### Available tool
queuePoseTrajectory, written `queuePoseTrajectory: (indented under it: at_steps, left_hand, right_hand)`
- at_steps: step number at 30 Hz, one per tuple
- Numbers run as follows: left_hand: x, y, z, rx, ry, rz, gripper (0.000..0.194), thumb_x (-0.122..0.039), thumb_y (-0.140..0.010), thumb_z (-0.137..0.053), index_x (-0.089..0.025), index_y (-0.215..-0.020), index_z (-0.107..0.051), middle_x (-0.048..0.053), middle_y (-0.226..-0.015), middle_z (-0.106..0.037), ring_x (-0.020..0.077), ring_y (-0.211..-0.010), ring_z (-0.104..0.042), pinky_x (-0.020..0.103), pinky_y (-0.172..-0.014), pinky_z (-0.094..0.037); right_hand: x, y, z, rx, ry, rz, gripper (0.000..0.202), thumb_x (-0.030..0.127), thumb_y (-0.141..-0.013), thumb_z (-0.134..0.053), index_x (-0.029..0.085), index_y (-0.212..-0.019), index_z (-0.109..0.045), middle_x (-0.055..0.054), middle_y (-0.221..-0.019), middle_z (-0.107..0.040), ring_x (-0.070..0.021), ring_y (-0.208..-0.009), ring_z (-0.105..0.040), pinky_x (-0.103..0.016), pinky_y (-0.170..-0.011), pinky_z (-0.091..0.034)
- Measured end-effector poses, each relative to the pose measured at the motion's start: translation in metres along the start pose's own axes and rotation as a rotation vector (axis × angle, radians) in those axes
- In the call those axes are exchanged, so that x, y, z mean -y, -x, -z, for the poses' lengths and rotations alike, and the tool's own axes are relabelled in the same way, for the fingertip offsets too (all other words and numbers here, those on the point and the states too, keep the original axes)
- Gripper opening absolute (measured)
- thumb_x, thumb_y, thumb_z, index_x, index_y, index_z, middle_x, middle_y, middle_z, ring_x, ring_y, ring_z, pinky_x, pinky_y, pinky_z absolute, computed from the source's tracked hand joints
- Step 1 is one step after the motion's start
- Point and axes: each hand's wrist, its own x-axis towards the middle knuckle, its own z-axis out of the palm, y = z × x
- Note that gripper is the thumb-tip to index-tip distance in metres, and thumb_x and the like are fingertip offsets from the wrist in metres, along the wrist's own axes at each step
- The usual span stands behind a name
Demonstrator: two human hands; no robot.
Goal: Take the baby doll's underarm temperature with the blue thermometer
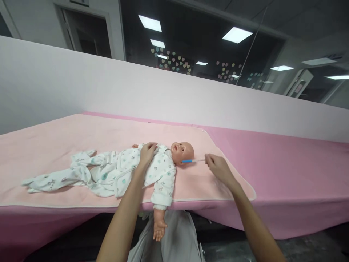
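Observation:
A baby doll (163,168) in a white patterned outfit lies on its back on a peach mat (199,185), its head to the right. One of its arms hangs over the near edge. My left hand (148,153) rests on the doll's chest, fingers curled together at the clothing; whether cloth is pinched there is hidden. My right hand (217,166), right of the doll's head, holds the end of a thin stick with a blue part (187,161). The blue part is beside the ear of the doll's head (185,150).
Pink cloth (286,167) covers the table under the mat and to the right. A low white wall (174,94) runs along the back, with dark glass bearing heart stickers above it. My legs are below the near edge.

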Motion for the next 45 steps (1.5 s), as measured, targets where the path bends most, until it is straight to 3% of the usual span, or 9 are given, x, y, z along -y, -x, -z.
queuePoseTrajectory:
  at_steps: [3, 5, 9, 11, 15, 26, 33, 37, 45]
  left_hand:
    - [0.018, -0.002, 0.0, 0.057, 0.108, 0.019, 0.024, -0.035, -0.068, -0.059, -0.016, -0.077, -0.069, 0.005, -0.066, -0.065, 0.0183, -0.068, -0.059, 0.029, -0.066, -0.044]
    - [0.02, 0.001, 0.002, 0.049, 0.192, 0.029, 0.024, -0.034, -0.066, -0.061, -0.015, -0.078, -0.07, 0.005, -0.067, -0.065, 0.0175, -0.069, -0.058, 0.028, -0.066, -0.044]
    - [0.019, 0.004, 0.004, -0.009, 0.357, 0.082, 0.024, -0.032, -0.061, -0.064, -0.014, -0.076, -0.069, 0.003, -0.063, -0.062, 0.0142, -0.061, -0.054, 0.025, -0.058, -0.041]
    - [0.018, 0.004, 0.005, -0.029, 0.396, 0.09, 0.026, -0.033, -0.06, -0.065, -0.014, -0.076, -0.068, 0.002, -0.061, -0.06, 0.0115, -0.054, -0.049, 0.024, -0.052, -0.038]
    - [0.016, 0.004, 0.007, -0.06, 0.43, 0.09, 0.028, -0.034, -0.059, -0.065, -0.013, -0.077, -0.067, 0.002, -0.06, -0.06, 0.0093, -0.05, -0.045, 0.022, -0.049, -0.035]
    - [0.016, 0.006, 0.008, -0.061, 0.47, 0.114, 0.025, -0.032, -0.061, -0.063, -0.014, -0.077, -0.068, 0.002, -0.062, -0.059, 0.0095, -0.054, -0.047, 0.022, -0.054, -0.038]
    - [0.015, 0.006, 0.009, -0.066, 0.481, 0.113, 0.026, -0.032, -0.06, -0.063, -0.013, -0.078, -0.067, 0.002, -0.063, -0.059, 0.0096, -0.055, -0.048, 0.022, -0.055, -0.039]
    - [0.014, 0.007, 0.009, -0.068, 0.482, 0.117, 0.026, -0.032, -0.06, -0.063, -0.014, -0.079, -0.067, 0.001, -0.063, -0.059, 0.0091, -0.054, -0.047, 0.022, -0.055, -0.039]
    - [0.013, 0.008, 0.008, -0.08, 0.484, 0.134, 0.027, -0.034, -0.06, -0.065, -0.014, -0.078, -0.066, 0.0, -0.063, -0.058, 0.0092, -0.054, -0.048, 0.023, -0.056, -0.039]
  right_hand:
    - [0.023, -0.028, 0.031, 0.06, -0.446, -0.008, 0.046, 0.05, -0.087, -0.04, 0.02, -0.052, -0.038, 0.005, -0.045, -0.035, -0.0085, -0.041, -0.035, -0.022, -0.045, -0.026]
    - [0.041, -0.049, 0.037, 0.137, -0.656, 0.059, 0.048, 0.05, -0.086, -0.039, 0.022, -0.048, -0.028, 0.007, -0.042, -0.026, -0.0064, -0.037, -0.026, -0.022, -0.041, -0.024]
    - [0.068, -0.085, 0.019, 0.229, -0.484, 0.235, 0.049, 0.046, -0.082, -0.049, 0.019, -0.044, -0.035, 0.007, -0.038, -0.03, -0.0046, -0.037, -0.028, -0.021, -0.042, -0.023]
    - [0.073, -0.101, 0.006, 0.265, -0.399, 0.239, 0.047, 0.042, -0.081, -0.05, 0.019, -0.042, -0.035, 0.007, -0.037, -0.03, -0.0043, -0.037, -0.028, -0.021, -0.041, -0.022]
    - [0.077, -0.122, -0.01, 0.211, -0.31, 0.204, 0.043, 0.033, -0.078, -0.05, 0.02, -0.043, -0.027, 0.009, -0.037, -0.022, -0.0038, -0.037, -0.02, -0.021, -0.04, -0.018]
    - [0.079, -0.128, -0.009, 0.111, -0.152, 0.181, 0.04, 0.029, -0.076, -0.047, 0.021, -0.043, -0.026, 0.007, -0.04, -0.023, -0.005, -0.041, -0.02, -0.023, -0.043, -0.018]
    - [0.073, -0.137, -0.009, 0.138, -0.147, 0.104, 0.04, 0.028, -0.076, -0.047, 0.022, -0.045, -0.023, 0.007, -0.04, -0.021, -0.0053, -0.04, -0.019, -0.023, -0.042, -0.017]
    - [0.078, -0.134, -0.007, 0.113, -0.117, 0.144, 0.042, 0.028, -0.077, -0.048, 0.021, -0.044, -0.023, 0.007, -0.039, -0.021, -0.005, -0.04, -0.018, -0.023, -0.042, -0.017]
    - [0.087, -0.13, 0.002, 0.356, -0.311, 0.126, 0.042, 0.034, -0.081, -0.05, 0.02, -0.045, -0.033, 0.007, -0.038, -0.027, -0.0044, -0.038, -0.022, -0.022, -0.041, -0.019]
